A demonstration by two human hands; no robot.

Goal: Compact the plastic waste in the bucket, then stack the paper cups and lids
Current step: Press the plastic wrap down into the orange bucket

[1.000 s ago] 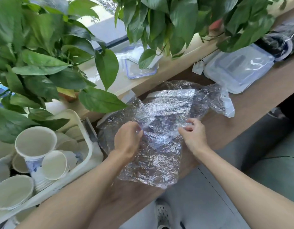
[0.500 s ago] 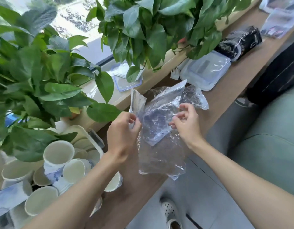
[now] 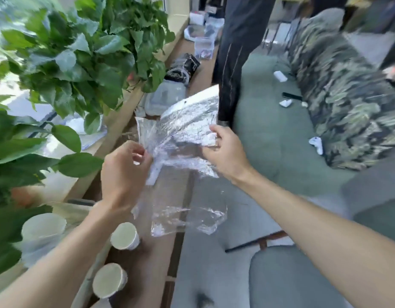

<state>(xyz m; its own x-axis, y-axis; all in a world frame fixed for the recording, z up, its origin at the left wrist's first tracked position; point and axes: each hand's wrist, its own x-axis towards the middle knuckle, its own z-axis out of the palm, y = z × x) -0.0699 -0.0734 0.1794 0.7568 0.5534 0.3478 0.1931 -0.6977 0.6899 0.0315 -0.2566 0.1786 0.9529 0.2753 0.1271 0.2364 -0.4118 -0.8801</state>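
Observation:
A crinkled clear plastic bag (image 3: pixel 181 138) hangs in the air above the wooden counter (image 3: pixel 152 258), held by both hands. My left hand (image 3: pixel 123 172) pinches its left edge. My right hand (image 3: pixel 225 152) grips its right side, fingers curled round the film. The bag's lower part droops toward the counter edge. Paper cups sit at the lower left: one (image 3: pixel 124 236) and another (image 3: pixel 109 281) on the counter, a third (image 3: pixel 43 227) further left. No bucket is visible.
Leafy potted plants (image 3: pixel 81 63) crowd the left along the window ledge. Clear plastic containers (image 3: pixel 163 98) and a black packet (image 3: pixel 183 65) lie further along the counter. A person in dark trousers (image 3: pixel 236 52) stands beside it. A green sofa (image 3: pixel 281 134) with a camouflage cloth is on the right.
Both hands lifted the plastic bag off the counter and spread it wider. The view swung up and to the right, bringing the sofa and the standing person into sight.

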